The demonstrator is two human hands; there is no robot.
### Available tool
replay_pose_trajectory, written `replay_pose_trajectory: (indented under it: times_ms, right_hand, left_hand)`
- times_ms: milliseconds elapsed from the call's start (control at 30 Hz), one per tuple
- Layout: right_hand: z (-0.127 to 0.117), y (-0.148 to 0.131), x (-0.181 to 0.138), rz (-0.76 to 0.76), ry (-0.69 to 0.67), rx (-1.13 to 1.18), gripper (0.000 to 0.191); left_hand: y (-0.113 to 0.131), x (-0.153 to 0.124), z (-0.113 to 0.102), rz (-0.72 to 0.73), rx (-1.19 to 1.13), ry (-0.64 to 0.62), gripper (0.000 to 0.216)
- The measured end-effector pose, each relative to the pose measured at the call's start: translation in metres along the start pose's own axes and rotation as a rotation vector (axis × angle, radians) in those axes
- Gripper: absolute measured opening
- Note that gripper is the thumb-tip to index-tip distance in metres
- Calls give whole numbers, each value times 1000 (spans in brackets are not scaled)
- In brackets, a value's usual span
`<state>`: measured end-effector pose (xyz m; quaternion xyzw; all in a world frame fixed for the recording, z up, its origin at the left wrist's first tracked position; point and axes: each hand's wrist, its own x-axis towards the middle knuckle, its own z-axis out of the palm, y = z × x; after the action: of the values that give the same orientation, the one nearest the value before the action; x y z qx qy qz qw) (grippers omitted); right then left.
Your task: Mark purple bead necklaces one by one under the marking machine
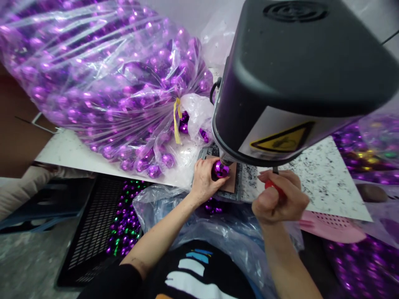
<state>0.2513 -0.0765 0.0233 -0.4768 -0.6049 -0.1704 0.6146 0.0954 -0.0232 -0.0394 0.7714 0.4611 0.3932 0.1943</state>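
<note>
A shiny purple ball [222, 169] sits between the thumb and fingers of my left hand [205, 176], right below the metal tip of a black drill press [299, 70]. Beneath the ball lies a brown board [229, 185] on the press's base. My right hand [280, 197] is wrapped round the red knob of the press lever [275, 189]. Some purple beads [213, 205] hang at the table edge under my left wrist. Whether the tip touches the ball I cannot tell.
A big clear bag of purple balls [124, 83], tied with yellow ribbon, fills the left. Below stands a black crate [93, 232] beside purple and green beads [124, 224]. A pink basket [333, 226] and more purple beads [364, 265] are at right. Another person's sleeve [25, 189] shows at left.
</note>
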Motion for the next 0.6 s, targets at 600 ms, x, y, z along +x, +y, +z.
replay_pose_trajectory:
  times_ms: [600]
  right_hand:
    - [25, 0, 137, 380, 20, 143, 64]
  left_hand:
    - [5, -15, -40, -349, -699, -56, 62]
